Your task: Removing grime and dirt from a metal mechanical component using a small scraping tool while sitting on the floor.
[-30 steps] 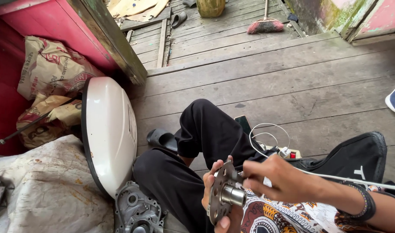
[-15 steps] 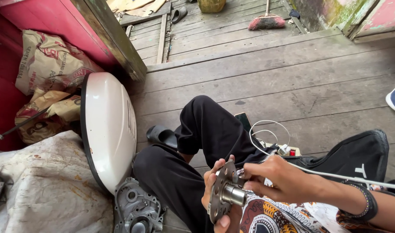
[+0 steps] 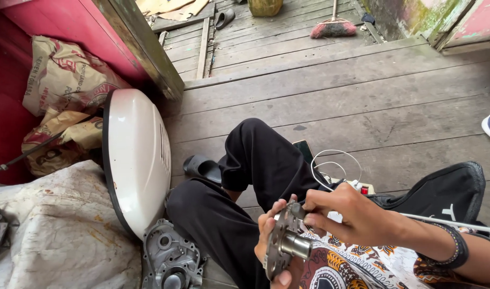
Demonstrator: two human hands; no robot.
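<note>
Weathered floor planks (image 3: 336, 101) are stretching away under the seated person, whose left hand (image 3: 270, 243) is cupping a round metal flange (image 3: 280, 247) from behind, its stubby hub pointing rightward along the lap. Just above, the right hand (image 3: 345, 214) is pinching something small at the disc's upper rim. Leftward, a white engine cover (image 3: 137, 155) is lying beside a grey casing (image 3: 170, 261); farther off, a broom (image 3: 333, 25) is resting.
</note>
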